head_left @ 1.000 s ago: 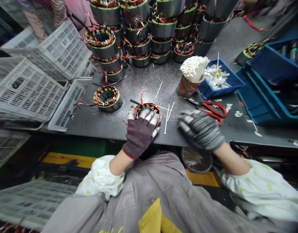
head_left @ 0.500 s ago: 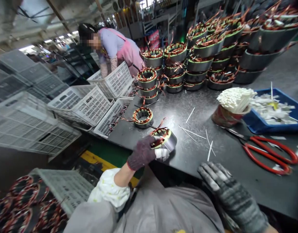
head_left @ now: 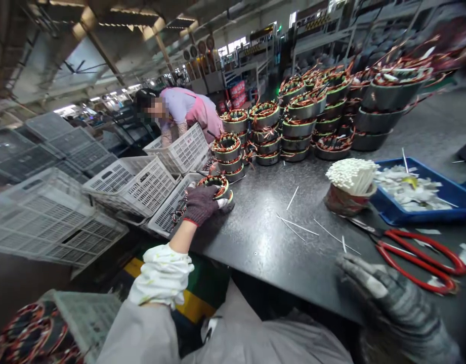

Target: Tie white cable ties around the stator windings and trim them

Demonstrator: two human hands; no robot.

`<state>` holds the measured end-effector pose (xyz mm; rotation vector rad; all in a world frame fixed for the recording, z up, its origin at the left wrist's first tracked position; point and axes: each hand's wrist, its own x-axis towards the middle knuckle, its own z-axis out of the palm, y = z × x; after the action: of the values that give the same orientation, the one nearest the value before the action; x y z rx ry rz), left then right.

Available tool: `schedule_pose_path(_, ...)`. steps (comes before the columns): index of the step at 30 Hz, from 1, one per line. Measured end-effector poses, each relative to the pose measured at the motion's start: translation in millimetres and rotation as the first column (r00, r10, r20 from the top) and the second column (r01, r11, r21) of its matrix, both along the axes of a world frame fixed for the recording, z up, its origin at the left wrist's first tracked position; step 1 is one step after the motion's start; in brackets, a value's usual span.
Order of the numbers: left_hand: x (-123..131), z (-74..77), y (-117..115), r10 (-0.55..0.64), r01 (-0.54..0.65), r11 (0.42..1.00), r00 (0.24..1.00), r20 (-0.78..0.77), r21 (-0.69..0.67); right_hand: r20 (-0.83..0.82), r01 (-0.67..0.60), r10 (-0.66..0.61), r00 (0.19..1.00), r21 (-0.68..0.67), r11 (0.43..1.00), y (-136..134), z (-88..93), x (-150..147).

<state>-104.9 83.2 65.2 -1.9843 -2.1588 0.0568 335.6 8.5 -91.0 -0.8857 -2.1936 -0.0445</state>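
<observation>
My left hand [head_left: 201, 205], in a dark purple knitted glove with white fingertips, is closed around a wound motor stator [head_left: 219, 183] with copper coils and a greenish rim. It is at the table's left edge, just in front of a short stack of stators [head_left: 228, 164]. A second rim shows low beside my fingers; whether another stator is under the held one I cannot tell. My right hand [head_left: 392, 298], in a grey striped glove, lies at the near table edge with fingers stretched out, holding nothing. Close to its fingertips is a thin white stick [head_left: 344, 243].
Red-handled scissors [head_left: 415, 260] lie right of my right hand. Behind them stand a pot of white sticks [head_left: 348, 194] and a blue tray [head_left: 392, 215] with scraps. Stacked stators [head_left: 299, 136] line the back. White crates [head_left: 141, 189] border the left; a co-worker [head_left: 191, 108] bends over one.
My left hand has carried the stator left and away from me, to where another stator stood. My right hand has shifted slightly right. The camera view has tilted up.
</observation>
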Motion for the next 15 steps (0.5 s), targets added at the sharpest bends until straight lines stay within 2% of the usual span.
schedule_pose_path(4,-21,7.0,8,0.019,-0.022,0.998,0.999,-0.046,-0.057,-0.054,-0.01,0.009,0.999,-0.01,1.0,24,2.4,-15)
schedule_pose_path(7,-12,19.5,14,0.011,-0.019,0.998,0.992,-0.128,-0.064,-0.07,-0.085,0.08,0.994,-0.066,0.994,35,-1.4,-31)
schedule_pose_path(9,3,31.8,28,-0.058,0.066,0.997,0.986,-0.155,0.048,-0.131,-0.12,0.104,0.986,-0.126,0.985,39,-5.8,-37)
schedule_pose_path(12,33,57.2,77,-0.232,0.253,0.933,0.967,-0.109,0.257,-0.216,-0.112,0.066,0.974,-0.207,0.972,41,-12.3,-39)
schedule_pose_path(13,44,66.9,101,-0.27,0.286,0.909,0.958,-0.096,0.301,-0.225,-0.102,0.048,0.973,-0.231,0.968,42,-14.4,-38)
schedule_pose_path(15,64,85.6,155,-0.274,0.289,0.893,0.957,-0.091,0.344,-0.223,-0.076,0.015,0.975,-0.264,0.961,41,-19.1,-36)
